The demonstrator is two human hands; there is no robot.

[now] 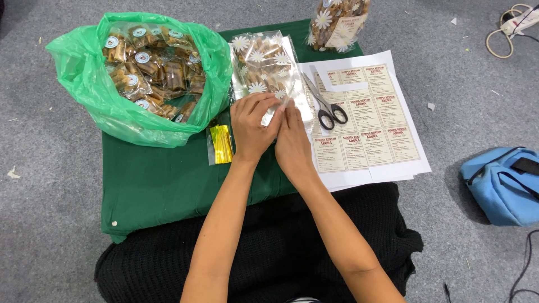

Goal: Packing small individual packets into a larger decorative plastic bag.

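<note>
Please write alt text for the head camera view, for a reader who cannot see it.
A person's left hand and right hand pinch the open end of a clear daisy-print snack bag on a green cloth. A green plastic bag of small snack packets sits left, gold twist ties beside it; black-handled scissors lie on a label sheet right.

Off my work, I see a green plastic bag (pixel 90 84) of small snack packets at the far left corner of the green tabletop (pixel 151 185). Gold twist ties (pixel 220 143) lie just near it. Black-handled scissors (pixel 325 106) rest on a label sheet (pixel 393 146) at the right edge. A blue pouch (pixel 499 185) sits on the grey floor (pixel 50 196).
</note>
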